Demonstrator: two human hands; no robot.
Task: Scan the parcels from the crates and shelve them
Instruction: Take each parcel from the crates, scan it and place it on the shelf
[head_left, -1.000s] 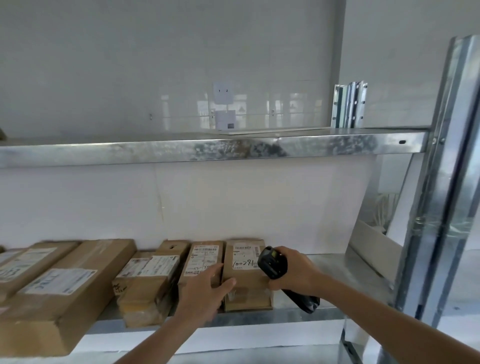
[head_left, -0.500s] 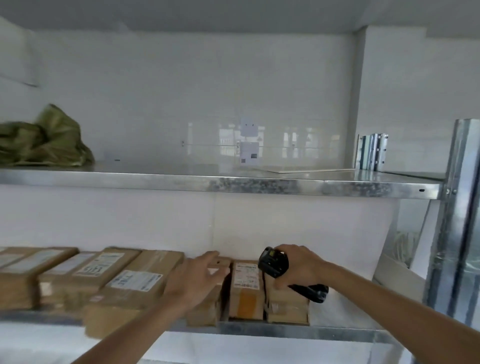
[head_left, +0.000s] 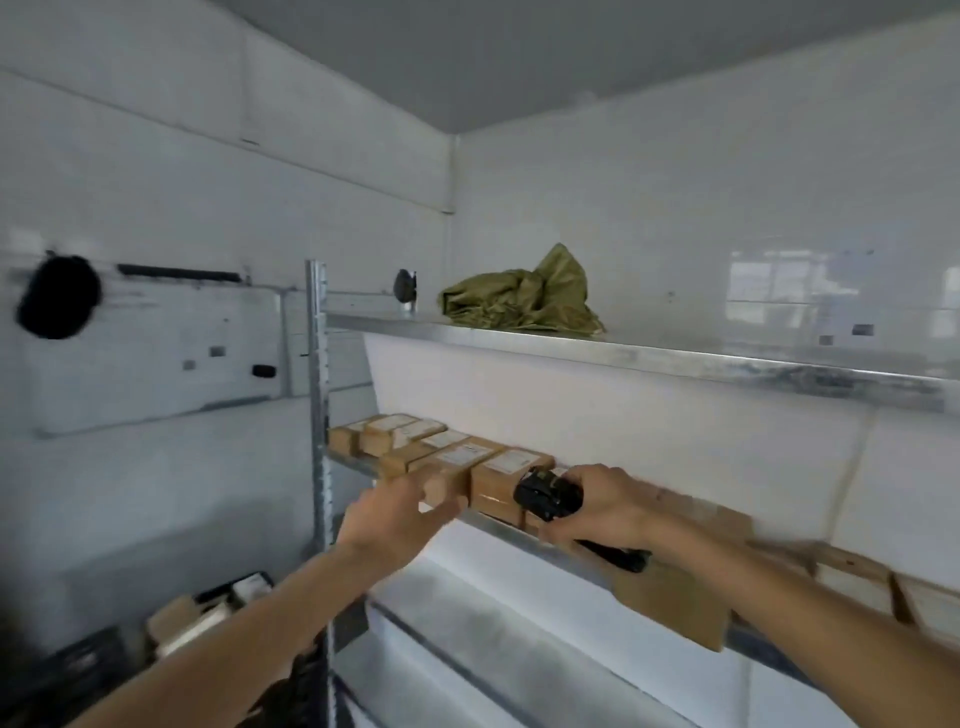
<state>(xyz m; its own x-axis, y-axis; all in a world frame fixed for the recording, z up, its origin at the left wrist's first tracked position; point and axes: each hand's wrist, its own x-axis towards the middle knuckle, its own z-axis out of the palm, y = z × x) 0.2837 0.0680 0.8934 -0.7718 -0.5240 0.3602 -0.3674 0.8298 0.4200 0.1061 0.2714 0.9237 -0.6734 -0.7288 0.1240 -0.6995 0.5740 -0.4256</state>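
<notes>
Lowest and nearest on my left, a dark crate (head_left: 78, 670) sits on the floor with a few parcels in it (head_left: 187, 621), blurred. My left hand (head_left: 400, 512) reaches up in front of the middle shelf (head_left: 498, 525), fingers loosely extended and gripping nothing; whether the fingertips touch the nearest box I cannot tell. My right hand (head_left: 602, 506) is curled round the black scanner (head_left: 548, 496), its head pointing left toward the boxes and its handle sticking out below my wrist. Just behind both hands a row of brown cardboard parcels (head_left: 498, 470) with white labels lies along the middle shelf, running back to the upright post (head_left: 318, 415); more boxes sit to my right, blurred. Higher up, a crumpled olive-green bag (head_left: 519, 301) rests on the top shelf (head_left: 649, 358) against the white tiled wall.
</notes>
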